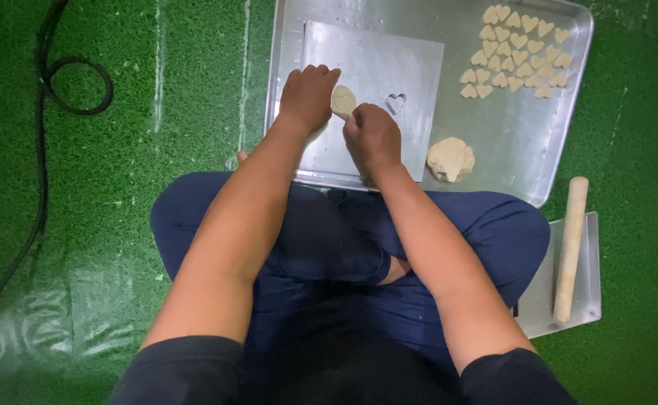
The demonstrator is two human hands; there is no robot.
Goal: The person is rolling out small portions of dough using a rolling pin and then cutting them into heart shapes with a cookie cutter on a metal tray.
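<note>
head view: we pinch the flat dough piece [343, 100] over the metal sheet [374, 60], left hand [308, 97] and right hand [371, 136] both closed on it. it looks soft, so it could tear if we pull.

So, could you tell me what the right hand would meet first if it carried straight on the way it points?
Probably the flattened dough piece that the right hand already touches at its fingertips; beyond lies the steel sheet.
</note>
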